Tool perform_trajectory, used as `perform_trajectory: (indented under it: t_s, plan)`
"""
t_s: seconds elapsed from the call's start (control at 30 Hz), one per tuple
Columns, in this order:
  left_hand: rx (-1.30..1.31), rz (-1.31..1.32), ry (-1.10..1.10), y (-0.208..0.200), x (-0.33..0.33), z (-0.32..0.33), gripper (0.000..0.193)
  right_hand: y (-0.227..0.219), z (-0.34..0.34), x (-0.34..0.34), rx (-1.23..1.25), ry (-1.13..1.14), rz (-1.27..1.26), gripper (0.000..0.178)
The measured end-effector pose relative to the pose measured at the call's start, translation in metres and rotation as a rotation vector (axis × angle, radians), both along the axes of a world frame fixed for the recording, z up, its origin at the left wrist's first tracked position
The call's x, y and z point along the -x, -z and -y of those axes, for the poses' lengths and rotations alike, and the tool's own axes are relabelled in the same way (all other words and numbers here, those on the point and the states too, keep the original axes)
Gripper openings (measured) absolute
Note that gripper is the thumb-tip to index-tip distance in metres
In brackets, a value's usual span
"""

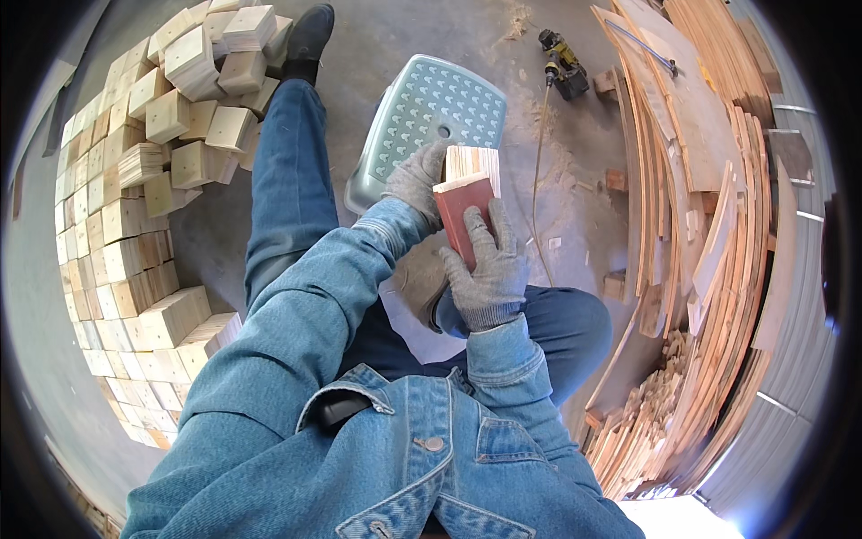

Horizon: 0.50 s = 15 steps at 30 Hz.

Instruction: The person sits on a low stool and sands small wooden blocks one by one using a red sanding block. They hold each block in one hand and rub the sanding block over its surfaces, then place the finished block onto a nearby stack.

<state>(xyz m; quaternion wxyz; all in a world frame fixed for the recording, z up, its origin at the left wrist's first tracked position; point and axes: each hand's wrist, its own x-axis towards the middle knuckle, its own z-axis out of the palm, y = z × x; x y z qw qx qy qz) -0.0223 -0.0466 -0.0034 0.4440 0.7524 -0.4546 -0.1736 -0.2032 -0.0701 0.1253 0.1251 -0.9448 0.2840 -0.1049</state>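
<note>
My left hand (417,187), in a grey knit glove, grips a pale wooden block (472,160) with striped grain, held out over a light blue-green plastic step stool (433,117). Against the near side of that block lies a flat reddish-brown sanding block (460,208). My right hand (488,274), gloved the same way, has its fingers across the sanding block and its thumb along the left edge. The left hand's fingertips are hidden behind the wooden block. How much of the two pieces' faces touch, I cannot tell.
Stacked wooden blocks (135,242) rise on the left beside my outstretched leg. A yellow-and-black cordless drill (564,67) lies on the floor ahead. Long boards (709,117) and thin wood strips (646,422) are piled on the right. Sawdust (575,162) dots the concrete.
</note>
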Motion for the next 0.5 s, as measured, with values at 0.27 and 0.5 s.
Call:
perform_trajectory:
  t_s: [0.27,0.5]
  plan:
    - [0.019,-0.099,-0.045,0.014,0.001,-0.001,0.092,-0.001,0.043,-0.065,0.02,0.007,-0.001,0.064]
    - [0.055,-0.067,-0.1,-0.002,-0.004,-0.004,0.083,0.013,0.061,-0.079,0.086,0.023,-0.007,0.065]
